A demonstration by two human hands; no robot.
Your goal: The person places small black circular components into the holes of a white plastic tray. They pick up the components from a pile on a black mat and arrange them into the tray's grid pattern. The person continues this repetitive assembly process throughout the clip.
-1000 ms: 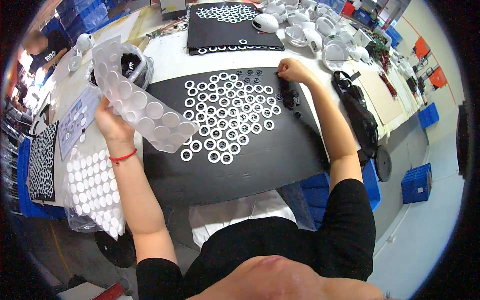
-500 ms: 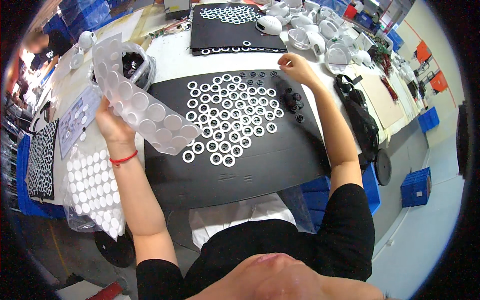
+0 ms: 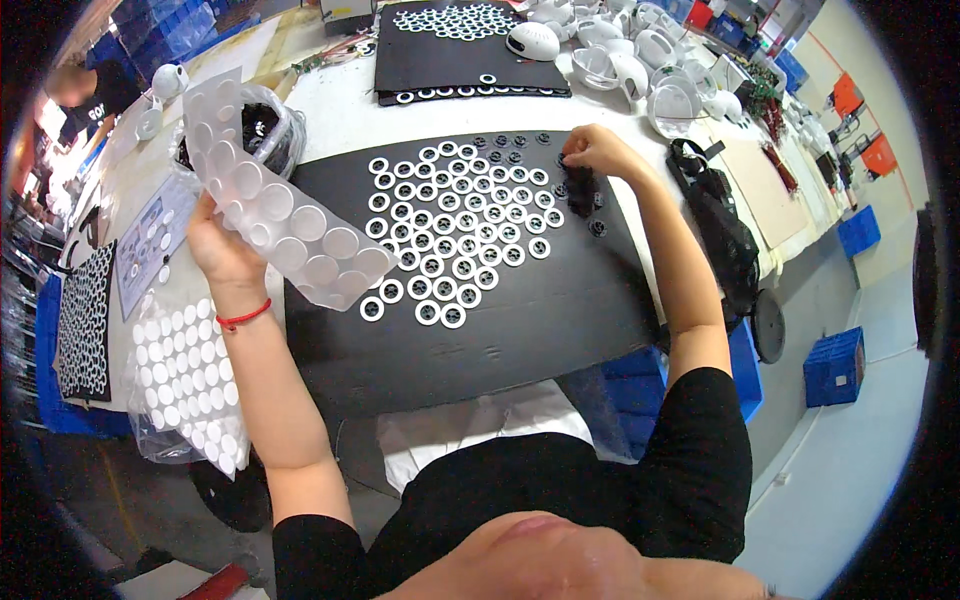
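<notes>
My left hand (image 3: 225,245) grips a long translucent sheet of round stickers (image 3: 285,222) by its edge, holding it up over the left side of a black board (image 3: 400,365). My right hand (image 3: 598,153) is at the board's far right, thumb and fingers pinched together on a small black round part (image 3: 563,160), mostly hidden by the fingertips. Several loose black round parts (image 3: 597,228) lie below that hand, partly in its shadow. More stand in short rows (image 3: 514,157) to its left. White rings with black centres (image 3: 464,221) cover the middle of the board.
Sheets of white round stickers (image 3: 190,370) lie at the left edge. Behind them stands a bag-lined container (image 3: 290,140) of black parts. At the back are stacked black boards with rings (image 3: 470,75) and white plastic housings (image 3: 672,105). A black mesh bag (image 3: 715,225) lies right. Another person (image 3: 95,95) is far left.
My right hand has moved down toward the board and the loose black parts, its fingers now pinched. The left hand and sticker sheet have barely shifted.
</notes>
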